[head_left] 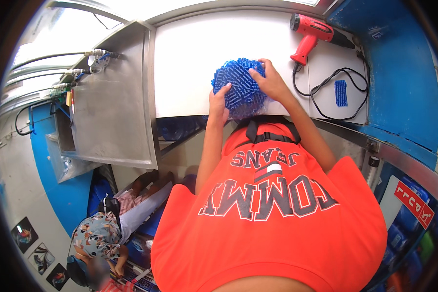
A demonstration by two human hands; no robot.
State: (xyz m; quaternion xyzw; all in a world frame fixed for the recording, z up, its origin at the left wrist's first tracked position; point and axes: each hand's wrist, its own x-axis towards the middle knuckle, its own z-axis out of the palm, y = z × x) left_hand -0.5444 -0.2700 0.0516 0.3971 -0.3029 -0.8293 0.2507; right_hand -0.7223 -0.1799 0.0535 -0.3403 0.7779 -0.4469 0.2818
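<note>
A bundle of flat blue pieces with white print (pixel 238 82), which look like plastic shrink bands, sits at the front edge of the white worktop before me. Clear plastic film shows along its lower side, like a bag around it. My left hand (pixel 219 103) holds the near left side, thumb on top. Across the right side lies my right hand (pixel 271 83), its thumb pressing on the pieces and its fingers round the far edge. The fingers under the bundle are hidden.
A red heat gun (pixel 316 34) lies at the back right of the white worktop (pixel 190 63), its black cord (pixel 321 87) looped near a single blue band (pixel 341 93). To the left stands a metal tray (pixel 112 112). Another person (pixel 100 233) bends over at lower left.
</note>
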